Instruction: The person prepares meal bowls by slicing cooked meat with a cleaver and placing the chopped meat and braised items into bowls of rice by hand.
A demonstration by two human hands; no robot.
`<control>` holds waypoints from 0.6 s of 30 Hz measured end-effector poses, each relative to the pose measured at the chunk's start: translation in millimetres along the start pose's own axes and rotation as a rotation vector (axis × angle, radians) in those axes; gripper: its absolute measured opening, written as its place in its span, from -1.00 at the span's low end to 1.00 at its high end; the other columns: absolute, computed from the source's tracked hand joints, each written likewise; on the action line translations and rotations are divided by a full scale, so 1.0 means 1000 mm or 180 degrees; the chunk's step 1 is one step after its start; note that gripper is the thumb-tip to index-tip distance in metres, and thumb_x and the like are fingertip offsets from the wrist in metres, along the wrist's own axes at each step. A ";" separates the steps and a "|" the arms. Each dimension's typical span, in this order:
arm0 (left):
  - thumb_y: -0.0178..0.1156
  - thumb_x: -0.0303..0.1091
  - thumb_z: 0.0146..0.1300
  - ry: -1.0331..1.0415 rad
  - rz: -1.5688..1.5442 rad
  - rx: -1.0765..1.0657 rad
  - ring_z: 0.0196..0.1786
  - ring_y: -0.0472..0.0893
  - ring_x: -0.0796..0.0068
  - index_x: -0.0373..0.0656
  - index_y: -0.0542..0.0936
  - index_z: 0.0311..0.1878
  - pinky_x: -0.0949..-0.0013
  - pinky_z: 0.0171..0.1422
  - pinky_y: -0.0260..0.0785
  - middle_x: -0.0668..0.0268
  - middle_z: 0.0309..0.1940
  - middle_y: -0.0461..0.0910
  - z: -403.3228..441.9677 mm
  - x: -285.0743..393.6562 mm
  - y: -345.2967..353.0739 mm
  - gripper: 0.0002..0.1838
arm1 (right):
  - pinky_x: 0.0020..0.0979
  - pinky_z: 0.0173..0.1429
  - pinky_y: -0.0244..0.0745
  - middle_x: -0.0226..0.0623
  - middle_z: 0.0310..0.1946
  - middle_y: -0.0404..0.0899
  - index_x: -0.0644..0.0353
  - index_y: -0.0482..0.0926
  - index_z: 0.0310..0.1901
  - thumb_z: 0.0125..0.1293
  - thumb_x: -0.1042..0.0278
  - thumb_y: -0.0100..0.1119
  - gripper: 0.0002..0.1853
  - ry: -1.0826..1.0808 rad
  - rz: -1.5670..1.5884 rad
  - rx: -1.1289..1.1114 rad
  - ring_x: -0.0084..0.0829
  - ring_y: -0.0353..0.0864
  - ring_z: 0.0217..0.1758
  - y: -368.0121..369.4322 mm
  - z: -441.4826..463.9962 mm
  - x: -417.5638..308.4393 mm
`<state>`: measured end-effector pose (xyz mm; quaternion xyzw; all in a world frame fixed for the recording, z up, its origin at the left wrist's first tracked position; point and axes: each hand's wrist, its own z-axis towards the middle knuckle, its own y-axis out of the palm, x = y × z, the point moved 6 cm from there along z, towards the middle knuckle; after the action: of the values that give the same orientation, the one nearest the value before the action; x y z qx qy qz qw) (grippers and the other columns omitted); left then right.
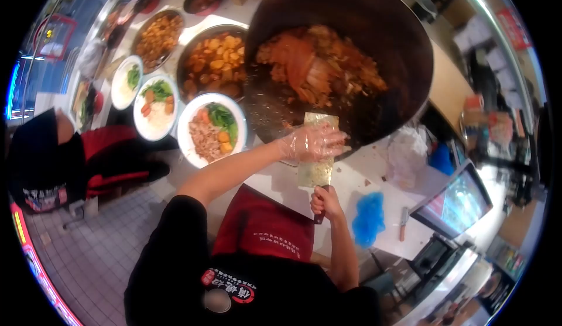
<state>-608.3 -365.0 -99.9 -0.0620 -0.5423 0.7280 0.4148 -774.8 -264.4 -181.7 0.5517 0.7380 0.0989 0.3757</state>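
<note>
My right hand (326, 202) is wrapped around the dark handle of a broad cleaver (316, 175), whose blade points away from me. Across the flat of that blade lies my left hand (313, 143), in a clear plastic glove, with its fingers stretched out. The blade's far end reaches the near rim of a large dark wok (404, 51). Inside the wok sits a heap of reddish-brown braised meat (319, 62). Left of my gloved hand stands a white bowl (182, 133) with chopped meat, leafy greens and yellow-orange chunks.
Two more bowls (140, 121) (115, 100) hold rice and greens. Behind them are pans of stew (218, 57) (157, 36). On the right lie a blue plastic bag (368, 219), a knife (404, 223) and a screen (456, 200). Another person (44, 156) is at the left.
</note>
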 end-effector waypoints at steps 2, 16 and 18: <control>0.25 -0.27 0.14 -0.0027 0.0191 0.0069 0.30 0.48 0.13 0.09 0.55 0.21 0.02 0.39 0.35 0.14 0.33 0.42 -0.011 0.010 -0.021 -0.50 | -0.49 -0.70 0.02 -0.53 -0.78 0.04 0.05 0.15 -0.60 0.48 0.16 0.02 -0.53 0.0026 0.0003 -0.0129 -0.63 0.05 -0.78 0.009 -0.006 0.002; 0.28 -0.27 0.13 -0.1703 0.1113 0.0494 0.21 0.54 0.14 -0.08 0.61 0.13 0.03 0.33 0.38 0.18 0.17 0.56 -0.285 -0.066 -0.223 -0.55 | -0.51 -0.71 0.00 -0.52 -0.76 0.05 0.10 0.22 -0.52 0.47 0.26 0.03 -0.63 0.1175 -0.0642 -0.0835 -0.62 0.05 -0.78 0.269 0.146 0.027; 0.27 -0.29 0.14 -0.1801 0.1196 0.0580 0.20 0.55 0.12 -0.09 0.61 0.13 0.02 0.31 0.39 0.17 0.17 0.55 -0.324 -0.078 -0.249 -0.56 | -0.47 -0.70 0.00 -0.49 -0.76 0.09 0.10 0.22 -0.55 0.45 0.27 0.06 -0.61 0.1380 -0.0662 -0.1007 -0.58 0.08 -0.78 0.305 0.167 0.039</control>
<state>-249.4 -161.9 -49.6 0.0807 -0.5477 0.8254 0.1108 -442.3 -161.1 -145.2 0.3735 0.8292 0.2894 0.2986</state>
